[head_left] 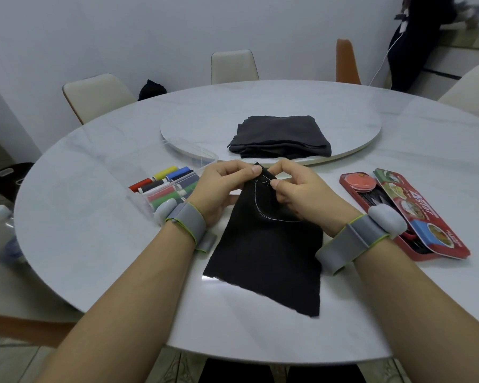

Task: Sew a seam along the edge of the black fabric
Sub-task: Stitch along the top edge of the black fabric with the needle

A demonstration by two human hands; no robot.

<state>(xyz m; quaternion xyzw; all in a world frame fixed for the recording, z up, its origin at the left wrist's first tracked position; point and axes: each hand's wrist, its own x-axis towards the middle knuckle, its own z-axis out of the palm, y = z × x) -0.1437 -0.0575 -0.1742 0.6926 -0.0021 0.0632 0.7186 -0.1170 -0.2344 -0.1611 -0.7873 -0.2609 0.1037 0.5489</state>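
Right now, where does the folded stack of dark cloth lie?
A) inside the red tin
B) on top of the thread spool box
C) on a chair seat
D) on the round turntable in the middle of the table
D: the folded stack of dark cloth lies on the round turntable, beyond the left hand and right hand, which both pinch the far end of the black fabric.

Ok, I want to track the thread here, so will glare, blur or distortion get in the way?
Head view: wide-angle distortion bows the table rim; a glare strip lies at the near-left edge of the black fabric; light is soft, shadows faint; the pale thread reads against it, though very thin.
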